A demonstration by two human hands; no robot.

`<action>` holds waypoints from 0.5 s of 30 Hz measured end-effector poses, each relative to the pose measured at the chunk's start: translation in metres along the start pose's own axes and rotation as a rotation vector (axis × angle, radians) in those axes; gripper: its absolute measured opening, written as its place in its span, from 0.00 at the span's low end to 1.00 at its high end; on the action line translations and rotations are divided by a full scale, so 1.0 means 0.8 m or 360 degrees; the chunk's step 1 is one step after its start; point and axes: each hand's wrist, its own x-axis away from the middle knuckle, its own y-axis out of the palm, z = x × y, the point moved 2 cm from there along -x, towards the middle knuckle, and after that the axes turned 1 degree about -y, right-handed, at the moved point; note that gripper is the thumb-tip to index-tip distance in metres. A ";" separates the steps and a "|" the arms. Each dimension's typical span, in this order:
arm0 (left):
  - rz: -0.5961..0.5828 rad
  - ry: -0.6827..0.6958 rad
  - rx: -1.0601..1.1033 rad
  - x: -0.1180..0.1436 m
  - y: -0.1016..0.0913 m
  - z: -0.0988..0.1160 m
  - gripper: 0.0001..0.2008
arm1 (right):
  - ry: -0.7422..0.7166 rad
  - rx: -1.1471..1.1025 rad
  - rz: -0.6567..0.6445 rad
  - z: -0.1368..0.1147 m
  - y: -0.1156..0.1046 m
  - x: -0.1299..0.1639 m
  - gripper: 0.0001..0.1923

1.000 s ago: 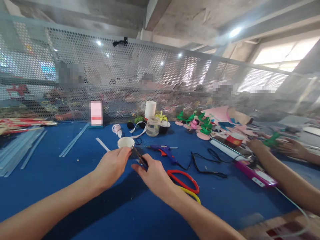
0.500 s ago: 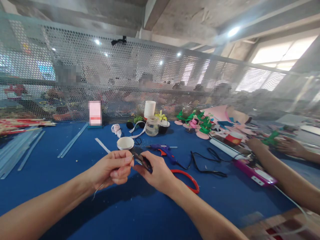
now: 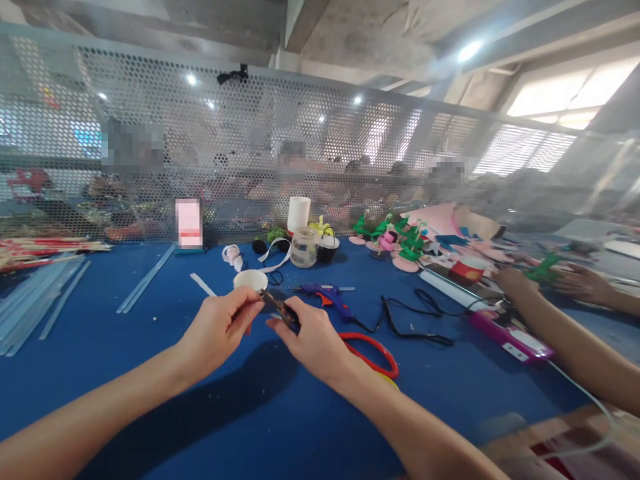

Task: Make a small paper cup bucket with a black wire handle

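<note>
My left hand (image 3: 223,327) is closed in a pinch, its fingertips at the jaws of dark pliers (image 3: 276,308). The thin wire seen in it earlier is mostly hidden by the fingers now. My right hand (image 3: 317,337) wraps round the pliers, which point up and left. Just behind the left fingertips stands a white paper cup (image 3: 250,280). Beyond the right hand lies a blue glue gun (image 3: 327,297) with an orange trigger. A red loop handle (image 3: 377,350) shows beside my right wrist, with a bit of yellow under it.
Clear strips (image 3: 37,300) lie at left, with a phone-like pink screen (image 3: 189,223) behind. A glass jar (image 3: 304,248), stacked cups (image 3: 299,213) and green craft pieces (image 3: 411,243) line the mesh partition (image 3: 240,153). A black cord, a purple power strip (image 3: 510,337) and a co-worker's arms (image 3: 575,340) occupy the right.
My left hand has turned knuckles-up, bringing its fingertips to the plier jaws. The wire tail that hung below it is no longer visible. My right hand keeps its grip on the pliers.
</note>
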 end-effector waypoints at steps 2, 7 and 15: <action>-0.0026 -0.0017 0.0080 0.001 0.003 -0.002 0.09 | 0.0001 -0.0013 -0.0005 -0.001 0.000 0.001 0.07; -0.0316 -0.0259 0.0795 -0.001 0.009 -0.010 0.11 | -0.0079 -0.0096 -0.0021 -0.001 -0.001 0.000 0.07; -0.0656 -0.0370 0.1508 0.002 0.012 -0.008 0.08 | -0.0228 -0.0194 -0.0028 -0.003 -0.003 0.002 0.07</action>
